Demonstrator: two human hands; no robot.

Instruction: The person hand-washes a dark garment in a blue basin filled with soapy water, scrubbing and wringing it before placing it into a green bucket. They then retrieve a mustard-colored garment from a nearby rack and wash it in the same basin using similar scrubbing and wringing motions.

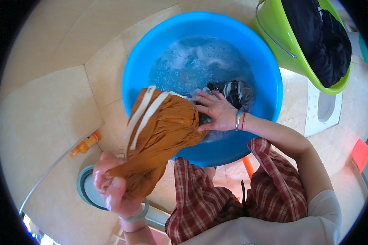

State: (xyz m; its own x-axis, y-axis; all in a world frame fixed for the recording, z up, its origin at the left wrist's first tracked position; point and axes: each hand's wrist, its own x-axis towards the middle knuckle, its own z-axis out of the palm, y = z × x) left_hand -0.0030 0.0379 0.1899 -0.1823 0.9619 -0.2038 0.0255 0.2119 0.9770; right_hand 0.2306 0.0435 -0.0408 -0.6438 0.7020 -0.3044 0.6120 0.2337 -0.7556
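Observation:
A wet orange-brown garment [163, 122] with two white stripes stretches from my left hand to the blue basin [270, 81]. My left hand [116, 190], at the lower left outside the basin, is closed around the garment's gathered end. Over the basin, my right hand [218, 111] lies with its fingers spread, palm down, against the garment's other end. Dark wet clothing [237, 93] lies in the soapy water [184, 61] just beyond my right hand. Whether the right fingers grip any cloth underneath is hidden.
A green bucket [282, 45] holding black clothes [315, 36] stands at the upper right, beside a white squat toilet [325, 108]. Left of my knees are a small grey-green basin [84, 190] and an orange bottle [86, 143]. A red object [361, 155] is at the far right.

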